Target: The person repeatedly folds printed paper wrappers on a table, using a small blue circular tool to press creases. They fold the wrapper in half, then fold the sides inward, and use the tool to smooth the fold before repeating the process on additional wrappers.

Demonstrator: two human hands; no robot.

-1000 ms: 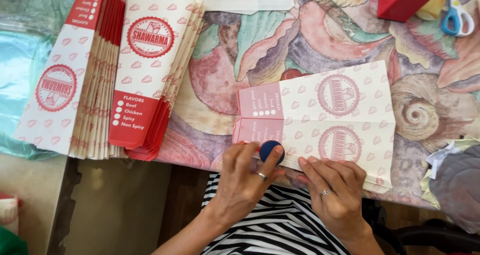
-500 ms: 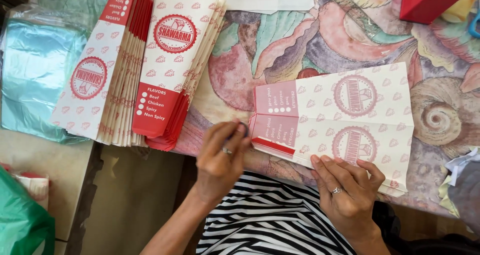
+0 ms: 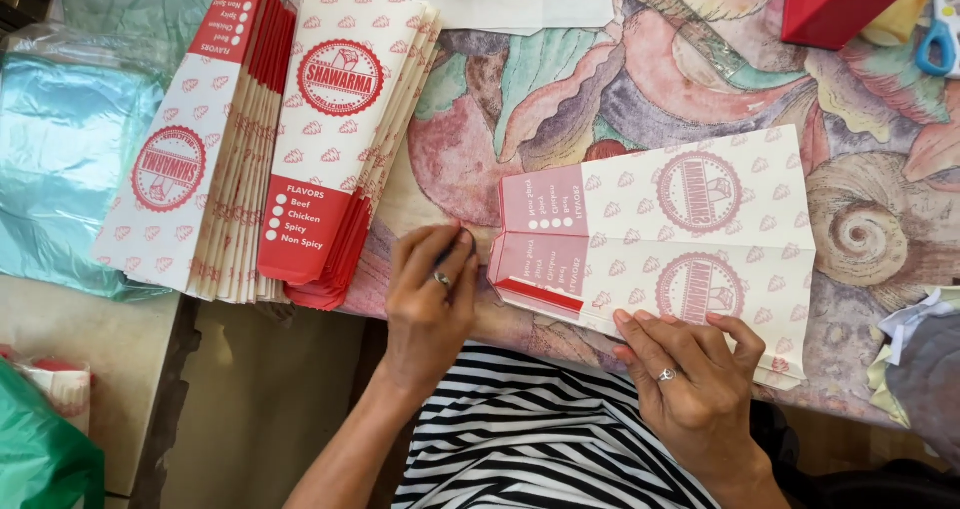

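A flat white paper sleeve (image 3: 690, 239) with red round prints and a red flap end lies unfolded on the shell-patterned tablecloth (image 3: 560, 99). My right hand (image 3: 690, 374) rests flat on its near edge with the fingers spread and holds nothing. Just left of the sleeve's red end, my left hand (image 3: 430, 289) is curled around a small dark blue object (image 3: 468, 242). That object is mostly hidden by the fingers. Both hands wear a ring.
Two stacks of folded red-and-white sleeves (image 3: 200, 179) (image 3: 345, 129) lie at the left, beside a teal plastic bag (image 3: 60, 159). A red box (image 3: 840, 4) and blue-handled scissors (image 3: 940, 39) sit at the top right. A green bag (image 3: 40, 459) is at the bottom left.
My left hand has slid left off the sleeve's red end with the blue object closed inside it. My right hand still presses the near edge.
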